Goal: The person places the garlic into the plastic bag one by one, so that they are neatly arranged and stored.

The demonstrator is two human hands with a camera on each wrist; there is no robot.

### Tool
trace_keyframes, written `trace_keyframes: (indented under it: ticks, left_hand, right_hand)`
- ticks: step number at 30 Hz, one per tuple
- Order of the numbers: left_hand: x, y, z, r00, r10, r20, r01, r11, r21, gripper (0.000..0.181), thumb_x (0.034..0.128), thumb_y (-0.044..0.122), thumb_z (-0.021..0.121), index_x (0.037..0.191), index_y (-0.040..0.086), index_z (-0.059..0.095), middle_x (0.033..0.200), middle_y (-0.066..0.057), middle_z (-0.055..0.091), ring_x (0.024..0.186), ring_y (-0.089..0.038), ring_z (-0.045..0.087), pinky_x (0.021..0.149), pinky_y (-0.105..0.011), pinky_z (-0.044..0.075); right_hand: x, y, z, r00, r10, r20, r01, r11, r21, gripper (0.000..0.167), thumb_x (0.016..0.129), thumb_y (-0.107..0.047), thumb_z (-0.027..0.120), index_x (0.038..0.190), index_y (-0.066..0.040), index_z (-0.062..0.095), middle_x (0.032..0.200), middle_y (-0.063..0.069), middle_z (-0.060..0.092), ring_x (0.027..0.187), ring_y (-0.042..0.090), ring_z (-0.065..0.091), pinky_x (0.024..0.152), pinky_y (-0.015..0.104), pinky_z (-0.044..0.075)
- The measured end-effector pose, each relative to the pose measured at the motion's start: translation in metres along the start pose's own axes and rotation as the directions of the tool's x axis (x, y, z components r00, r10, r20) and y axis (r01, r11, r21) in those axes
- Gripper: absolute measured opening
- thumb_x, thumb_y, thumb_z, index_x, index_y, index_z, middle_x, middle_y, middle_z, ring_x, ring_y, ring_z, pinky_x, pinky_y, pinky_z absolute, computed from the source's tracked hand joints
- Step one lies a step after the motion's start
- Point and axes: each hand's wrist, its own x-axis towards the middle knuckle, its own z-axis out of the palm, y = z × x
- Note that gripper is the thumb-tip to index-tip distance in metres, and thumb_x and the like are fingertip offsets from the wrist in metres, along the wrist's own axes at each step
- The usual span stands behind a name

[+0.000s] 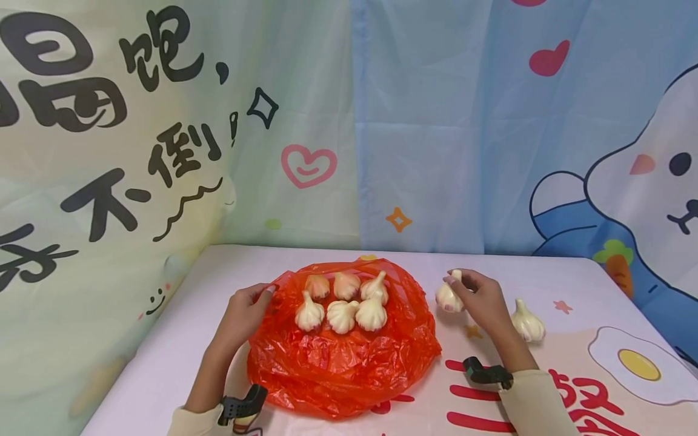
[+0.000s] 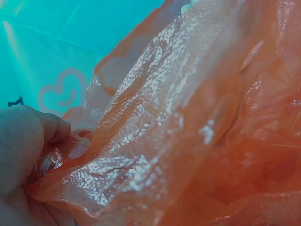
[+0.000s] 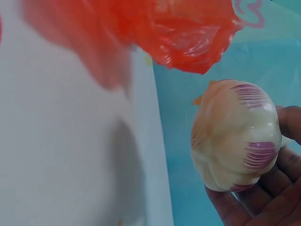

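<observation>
A red plastic bag (image 1: 338, 369) lies spread wide on the table, with several garlic bulbs (image 1: 342, 316) resting in its mouth. At the bag's left edge, my left hand (image 1: 248, 312) pinches the rim between thumb and fingers; the left wrist view shows the crinkled film (image 2: 141, 160) bunched in that grip. Right of the bag, my right hand (image 1: 482, 297) holds one garlic bulb (image 1: 449, 297) above the table. In the right wrist view this bulb (image 3: 240, 136) shows purple streaks, with thumb and fingers around it. Another garlic bulb (image 1: 527, 322) lies on the table beside the right forearm.
The table (image 1: 163, 333) has a printed cover with a fried egg (image 1: 638, 366) and red lettering at the right. Behind it hangs a printed curtain (image 1: 420, 151). Each wrist wears a dark camera strap (image 1: 488, 372).
</observation>
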Motion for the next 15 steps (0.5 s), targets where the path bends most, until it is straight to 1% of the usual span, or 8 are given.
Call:
trace_keyframes:
  ticks: [2, 5, 8, 11, 15]
  left_hand:
    - [0.000, 0.000, 0.000, 1.000, 0.004, 0.001, -0.004, 1.000, 0.001, 0.032, 0.1033, 0.027, 0.047, 0.116, 0.007, 0.068, 0.100, -0.009, 0.068, 0.081, -0.023, 0.065, 0.074, -0.034, 0.058]
    - [0.000, 0.000, 0.000, 1.000, 0.004, -0.002, -0.004, 1.000, 0.005, 0.032, 0.1034, 0.027, 0.047, 0.117, 0.007, 0.068, 0.100, -0.009, 0.068, 0.082, -0.023, 0.065, 0.074, -0.035, 0.058]
    - [0.000, 0.000, 0.000, 1.000, -0.005, -0.004, 0.005, 1.000, 0.004, 0.032, 0.1031, 0.027, 0.047, 0.118, 0.007, 0.067, 0.101, -0.009, 0.068, 0.082, -0.023, 0.065, 0.075, -0.034, 0.058]
    - [0.000, 0.000, 0.001, 1.000, -0.014, -0.004, 0.014, 1.000, 0.000, 0.032, 0.1030, 0.027, 0.048, 0.118, 0.007, 0.067, 0.102, -0.009, 0.068, 0.083, -0.023, 0.065, 0.075, -0.035, 0.058]
    - [0.000, 0.000, 0.001, 1.000, -0.019, -0.006, 0.019, 1.000, -0.004, 0.033, 0.1029, 0.028, 0.048, 0.119, 0.007, 0.067, 0.103, -0.009, 0.068, 0.083, -0.024, 0.065, 0.075, -0.035, 0.058]
  right_hand:
    - [-0.001, -0.003, 0.001, 1.000, -0.010, -0.011, 0.010, 1.000, -0.002, 0.057, 0.093, -0.051, 0.059, 0.131, -0.008, 0.060, 0.128, 0.016, 0.059, 0.112, 0.031, 0.056, 0.083, 0.036, 0.055]
    - [-0.001, -0.007, 0.001, 0.999, -0.043, -0.023, 0.043, 0.999, 0.008, 0.059, 0.091, -0.054, 0.060, 0.128, -0.007, 0.062, 0.125, 0.016, 0.061, 0.112, 0.032, 0.057, 0.086, 0.038, 0.053]
    - [-0.002, -0.013, 0.002, 0.996, -0.089, -0.014, 0.090, 0.996, 0.018, 0.057, 0.091, -0.053, 0.060, 0.125, -0.007, 0.063, 0.122, 0.016, 0.063, 0.111, 0.034, 0.058, 0.087, 0.040, 0.052]
    - [-0.002, -0.020, 0.004, 0.995, -0.096, -0.025, 0.097, 0.995, 0.031, 0.053, 0.090, -0.053, 0.062, 0.121, -0.010, 0.066, 0.119, 0.012, 0.065, 0.110, 0.031, 0.059, 0.087, 0.043, 0.053]
    - [-0.003, -0.030, 0.006, 0.992, -0.122, -0.031, 0.123, 0.991, 0.053, 0.052, 0.089, -0.052, 0.063, 0.119, -0.010, 0.067, 0.117, 0.011, 0.066, 0.110, 0.030, 0.060, 0.089, 0.044, 0.051]
